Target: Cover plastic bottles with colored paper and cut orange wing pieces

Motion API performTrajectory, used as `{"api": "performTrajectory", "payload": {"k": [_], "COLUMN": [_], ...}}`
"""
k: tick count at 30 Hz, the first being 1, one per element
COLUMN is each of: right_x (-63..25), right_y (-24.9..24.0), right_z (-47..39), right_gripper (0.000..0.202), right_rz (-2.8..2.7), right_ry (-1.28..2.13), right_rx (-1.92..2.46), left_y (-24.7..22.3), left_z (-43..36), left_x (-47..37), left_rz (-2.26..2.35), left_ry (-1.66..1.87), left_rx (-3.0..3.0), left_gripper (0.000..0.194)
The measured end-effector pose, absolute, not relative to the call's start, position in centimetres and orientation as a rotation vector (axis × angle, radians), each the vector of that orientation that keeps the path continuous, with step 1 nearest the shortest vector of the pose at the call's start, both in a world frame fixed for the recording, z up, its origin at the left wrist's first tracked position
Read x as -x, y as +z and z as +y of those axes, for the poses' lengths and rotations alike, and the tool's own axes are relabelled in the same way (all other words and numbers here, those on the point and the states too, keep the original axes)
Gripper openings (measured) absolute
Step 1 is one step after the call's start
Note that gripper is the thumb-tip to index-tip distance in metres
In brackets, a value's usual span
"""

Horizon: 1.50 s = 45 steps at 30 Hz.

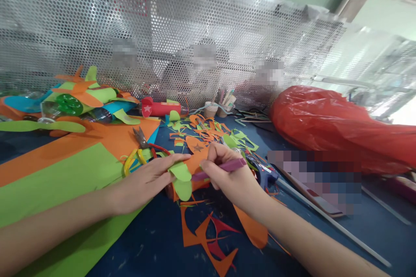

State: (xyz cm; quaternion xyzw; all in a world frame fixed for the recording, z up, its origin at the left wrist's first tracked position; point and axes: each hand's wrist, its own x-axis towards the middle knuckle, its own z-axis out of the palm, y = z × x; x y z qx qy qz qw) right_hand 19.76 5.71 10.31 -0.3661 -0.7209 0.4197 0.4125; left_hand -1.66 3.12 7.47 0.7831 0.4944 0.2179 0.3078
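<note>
An orange paper craft (195, 162) with light green rounded flaps (182, 187) and a dark star lies between my hands. My left hand (143, 184) rests against its left side, fingers stretched out and close to the green flaps. In my right hand (227, 173) is a purple marker (234, 164), pinched between thumb and fingers, its lower end pointing left at the craft beside the flaps. Scissors with red handles (140, 137) lie behind my left hand, next to yellow-handled scissors (130, 161).
Orange and green sheets (74, 181) cover the left side. Paper scraps (208, 242) lie in front and behind. Decorated bottles (81, 95) stand at the back left, cups of pens (211, 109) behind. A red plastic bag (312, 125) and a white stick (338, 225) are right.
</note>
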Motion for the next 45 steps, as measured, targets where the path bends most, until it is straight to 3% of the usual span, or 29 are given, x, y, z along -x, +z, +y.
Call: {"api": "performTrajectory", "payload": {"k": [28,36,45], "right_x": [-19.9,-20.0,-19.6], "right_y": [10.2,10.9,10.3], "right_z": [5.8,5.1,4.7], "right_gripper": [0.025,0.026,0.031], "right_rz": [-1.855,-1.685,-1.811], "right_ry": [0.999,1.238,1.220], "right_rx": [0.910,0.883,0.891], "left_y": [7.2,7.6,7.5], "left_z": [3.3,3.1,3.3], "left_x": [1.8,1.7,1.6], "left_rz": [1.319,1.316,1.305], "left_ry": [0.572,0.573,0.571], "left_rx": [-2.082,-2.074,-2.084], "left_gripper": [0.054,0.056,0.054]}}
